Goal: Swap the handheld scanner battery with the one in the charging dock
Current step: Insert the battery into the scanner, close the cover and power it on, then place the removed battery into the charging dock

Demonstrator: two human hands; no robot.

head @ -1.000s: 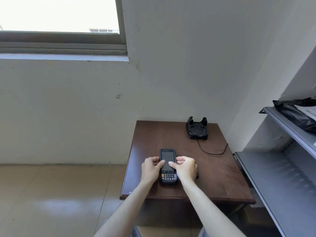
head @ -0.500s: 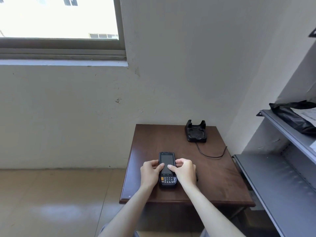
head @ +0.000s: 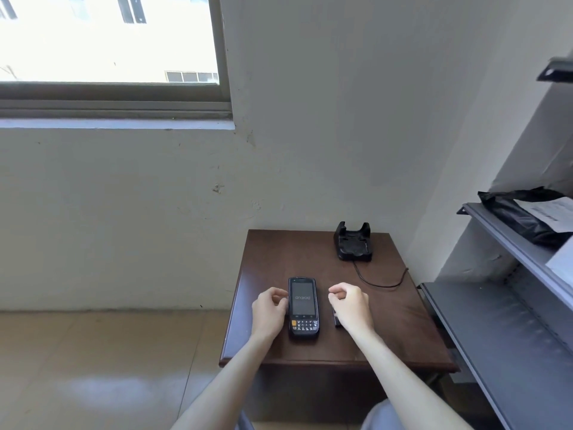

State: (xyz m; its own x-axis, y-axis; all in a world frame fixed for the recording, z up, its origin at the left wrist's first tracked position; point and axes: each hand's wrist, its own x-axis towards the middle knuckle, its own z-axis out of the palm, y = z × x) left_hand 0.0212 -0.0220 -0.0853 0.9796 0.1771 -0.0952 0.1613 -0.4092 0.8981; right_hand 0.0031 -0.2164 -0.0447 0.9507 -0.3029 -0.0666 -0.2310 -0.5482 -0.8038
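The black handheld scanner (head: 303,307) lies face up on the brown table (head: 387,330), its screen lit with the word "android". My left hand (head: 269,309) sits at its left side, fingers loosely curled against the edge, gripping nothing. My right hand (head: 352,304) hovers just right of the scanner, fingers curled and holding nothing. A small dark object (head: 336,320) lies on the table under that hand, mostly hidden. The black charging dock (head: 353,243) stands at the table's far edge; I cannot tell whether a battery sits in it.
A black cable (head: 379,282) runs from the dock across the table's right side. Grey metal shelves (head: 496,330) stand close on the right, with a black bag (head: 524,218) on an upper shelf. The wall and a window are behind the table, with tiled floor to the left.
Both hands have come off the scanner's face: the right moved away to the right, the left slid to the left edge. The screen now shows "android".
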